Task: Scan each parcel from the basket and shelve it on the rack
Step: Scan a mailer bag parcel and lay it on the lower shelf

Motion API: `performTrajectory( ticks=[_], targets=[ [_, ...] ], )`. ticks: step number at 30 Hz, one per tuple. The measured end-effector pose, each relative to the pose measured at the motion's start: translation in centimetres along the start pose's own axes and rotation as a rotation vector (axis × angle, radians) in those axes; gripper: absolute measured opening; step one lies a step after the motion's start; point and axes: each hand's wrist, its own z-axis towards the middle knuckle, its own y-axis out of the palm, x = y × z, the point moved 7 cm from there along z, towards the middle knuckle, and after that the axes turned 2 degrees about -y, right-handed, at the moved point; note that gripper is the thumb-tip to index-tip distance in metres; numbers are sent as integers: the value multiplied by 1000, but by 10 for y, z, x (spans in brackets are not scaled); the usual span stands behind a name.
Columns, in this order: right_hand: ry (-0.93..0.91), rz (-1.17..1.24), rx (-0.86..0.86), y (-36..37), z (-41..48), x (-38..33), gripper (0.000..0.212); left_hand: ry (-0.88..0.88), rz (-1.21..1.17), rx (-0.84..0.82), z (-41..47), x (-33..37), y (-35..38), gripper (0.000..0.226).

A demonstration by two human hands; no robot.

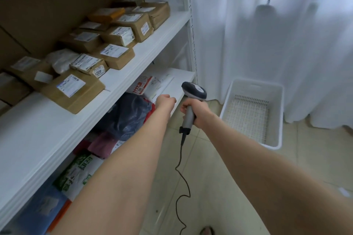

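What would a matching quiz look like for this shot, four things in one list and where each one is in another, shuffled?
Things:
1 scanner
2 white basket
3 cardboard boxes
4 dark plastic bag

Places:
A on the floor by the curtain
B on the upper shelf
C in the right hand
D on the lower shelf

Pairs: 1-C, 2-A, 3-B, 4-D

left hand (165,101) fisted, right hand (196,113) gripping (scanner (193,90))
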Motion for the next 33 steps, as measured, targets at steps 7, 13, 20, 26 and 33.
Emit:
performTrajectory(
  ticks=[7, 13, 20, 26, 33],
  targets=[
    [-4, -16, 34, -7, 77, -34, 14, -11, 10, 4, 68, 40, 43, 46],
    [51, -50, 82, -12, 166, -64, 12, -32, 34, -14, 148, 77, 88, 45],
    [85, -59, 141, -23, 248, -89, 11, -71, 57, -15, 227, 109, 129, 45],
    [134, -103, 137, -19, 307, -102, 9, -119, 52, -10, 284, 120, 145, 46],
    [169, -84, 122, -18, 394, -123, 9, -206, -12, -47, 349, 130, 164, 43]
  ],
)
